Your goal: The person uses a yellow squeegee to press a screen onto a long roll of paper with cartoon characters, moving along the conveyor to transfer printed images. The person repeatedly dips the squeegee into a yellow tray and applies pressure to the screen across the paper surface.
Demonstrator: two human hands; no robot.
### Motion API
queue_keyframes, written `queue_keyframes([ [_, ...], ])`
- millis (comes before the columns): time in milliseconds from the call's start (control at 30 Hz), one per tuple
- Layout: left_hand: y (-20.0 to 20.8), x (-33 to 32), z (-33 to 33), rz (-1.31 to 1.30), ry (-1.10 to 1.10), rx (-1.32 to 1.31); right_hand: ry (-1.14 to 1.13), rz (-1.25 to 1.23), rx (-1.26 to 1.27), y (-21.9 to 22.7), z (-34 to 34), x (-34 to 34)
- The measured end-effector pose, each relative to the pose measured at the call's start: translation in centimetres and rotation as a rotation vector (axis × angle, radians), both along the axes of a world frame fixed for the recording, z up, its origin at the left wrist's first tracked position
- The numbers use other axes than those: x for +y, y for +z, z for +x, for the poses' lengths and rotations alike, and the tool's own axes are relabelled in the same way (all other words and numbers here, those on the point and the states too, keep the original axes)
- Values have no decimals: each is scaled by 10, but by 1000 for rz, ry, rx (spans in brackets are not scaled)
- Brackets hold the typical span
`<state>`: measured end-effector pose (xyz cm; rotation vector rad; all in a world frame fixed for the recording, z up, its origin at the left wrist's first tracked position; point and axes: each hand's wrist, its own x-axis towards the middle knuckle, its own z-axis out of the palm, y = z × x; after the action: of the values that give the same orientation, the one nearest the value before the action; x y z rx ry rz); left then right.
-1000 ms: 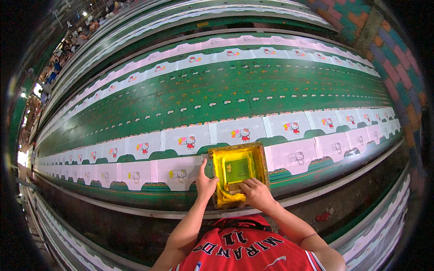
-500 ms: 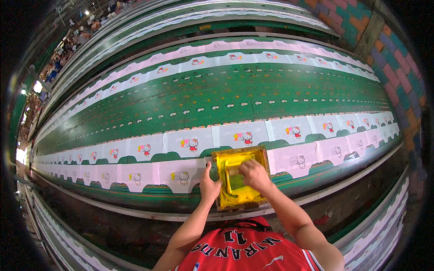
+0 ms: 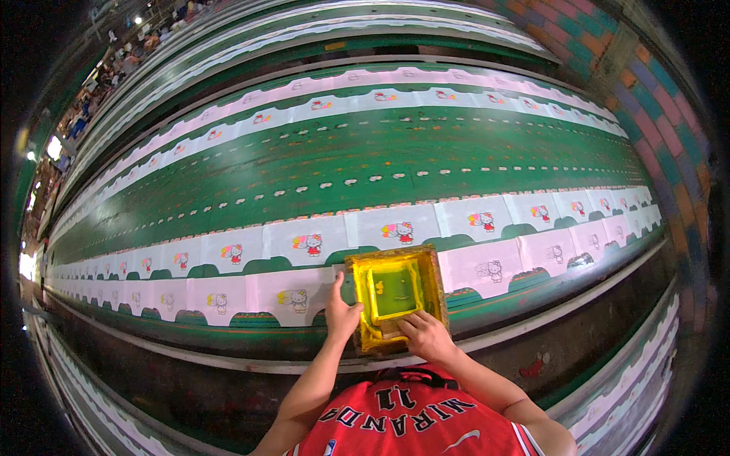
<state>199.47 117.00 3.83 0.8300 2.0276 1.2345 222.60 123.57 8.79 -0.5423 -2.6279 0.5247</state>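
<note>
Here, yellow-inked frame (image 3: 391,253): a box-like wooden screen lying flat across the near row of pink sheets, at the near edge of the long green table (image 3: 342,156).
Mesh window: a pale-edged rectangle inside the frame, looking green, with small yellow marks.
Yellow ink (image 3: 371,339): smeared over the frame's inner walls and thickest at its near end.
Left hand (image 3: 344,315): at the frame's left side, thumb on or just beside the rim, one finger stretched away from it; whether the remaining fingers grip the wood, I cannot tell.
Right hand (image 3: 428,337): over the frame's near right part, fingers bunched and closed on a wooden strip (image 3: 390,328) that sits inside, below the mesh window.
Pink sheet with yellow balloons (image 3: 262,295): just left of the frame, its figure otherwise in outline.
Outlined pink sheet (image 3: 465,275): just right of the frame.
White sheets (image 3: 362,229): in a row beyond the frame, bearing red-dressed figures.
Red jersey (image 3: 414,418): on the person, nearer than the frame.
</note>
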Motion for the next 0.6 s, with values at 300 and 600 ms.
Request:
queue_keyframes([
  [300,23,57,91,196,26,56,-52,-22,-11,30,79,58],
  [600,6,119,217,107,4,68,-37,-26,-38,31,203,122],
])
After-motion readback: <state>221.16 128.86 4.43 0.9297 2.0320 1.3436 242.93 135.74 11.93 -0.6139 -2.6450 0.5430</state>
